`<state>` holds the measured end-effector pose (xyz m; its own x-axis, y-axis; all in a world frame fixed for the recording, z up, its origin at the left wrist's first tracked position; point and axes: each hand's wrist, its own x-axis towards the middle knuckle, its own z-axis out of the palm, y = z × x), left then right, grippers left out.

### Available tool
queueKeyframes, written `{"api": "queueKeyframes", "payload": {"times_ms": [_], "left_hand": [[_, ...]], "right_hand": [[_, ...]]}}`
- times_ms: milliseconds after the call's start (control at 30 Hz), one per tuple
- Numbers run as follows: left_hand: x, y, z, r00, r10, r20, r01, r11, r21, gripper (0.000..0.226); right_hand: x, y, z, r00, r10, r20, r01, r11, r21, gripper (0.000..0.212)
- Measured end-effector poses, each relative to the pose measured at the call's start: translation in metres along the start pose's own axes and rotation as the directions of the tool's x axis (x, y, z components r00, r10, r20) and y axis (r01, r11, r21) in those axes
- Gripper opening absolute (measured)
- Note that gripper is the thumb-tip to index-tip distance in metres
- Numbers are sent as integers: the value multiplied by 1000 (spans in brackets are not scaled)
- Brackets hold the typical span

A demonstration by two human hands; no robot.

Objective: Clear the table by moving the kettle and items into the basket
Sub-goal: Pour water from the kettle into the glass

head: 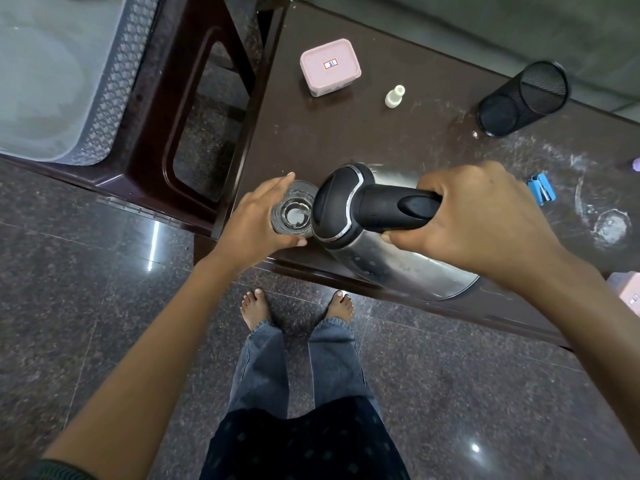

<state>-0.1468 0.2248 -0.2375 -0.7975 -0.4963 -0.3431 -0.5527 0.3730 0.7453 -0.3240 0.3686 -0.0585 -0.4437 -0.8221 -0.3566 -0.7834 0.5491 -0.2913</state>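
Right hand (485, 216) wrapped round kettle (398, 265) handle, spout tipped at glass (294, 211) held by left hand (252, 220). Likely emptying; next, lift kettle to basket (114, 81), ten o'clock.

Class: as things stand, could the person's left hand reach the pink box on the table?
Probably not yet. The left hand grips the glass, so it is not free, though nothing stands between it and the pink box.

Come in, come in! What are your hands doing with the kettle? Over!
Right hand grips kettle handle, tipped toward glass. Left hand holds glass. Basket left, chair arm between.
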Motion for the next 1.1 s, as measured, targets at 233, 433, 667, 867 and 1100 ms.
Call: {"api": "queueKeyframes", "payload": {"times_ms": [233,433,667,867,1100], "left_hand": [[-1,4,-1,1000,-13,-1,13,1000,-11,103],[-1,3,-1,1000,-17,-4,17,1000,-17,103],[-2,5,-2,1000,-13,-7,13,1000,-20,102],[-2,5,-2,1000,-16,1,16,1000,-7,103],[-2,3,-1,1000,-15,-2,15,1000,-27,103]], "right_hand": [[1,-1,0,1000,-14,0,14,1000,-15,34],[2,-3,-2,1000,-9,-5,9,1000,-25,41],[2,-5,-3,1000,-19,12,20,998,-58,34],[4,-5,-3,1000,-18,23,20,996,-88,33],[5,-6,-5,999,-27,30,30,995,-100,33]]}}
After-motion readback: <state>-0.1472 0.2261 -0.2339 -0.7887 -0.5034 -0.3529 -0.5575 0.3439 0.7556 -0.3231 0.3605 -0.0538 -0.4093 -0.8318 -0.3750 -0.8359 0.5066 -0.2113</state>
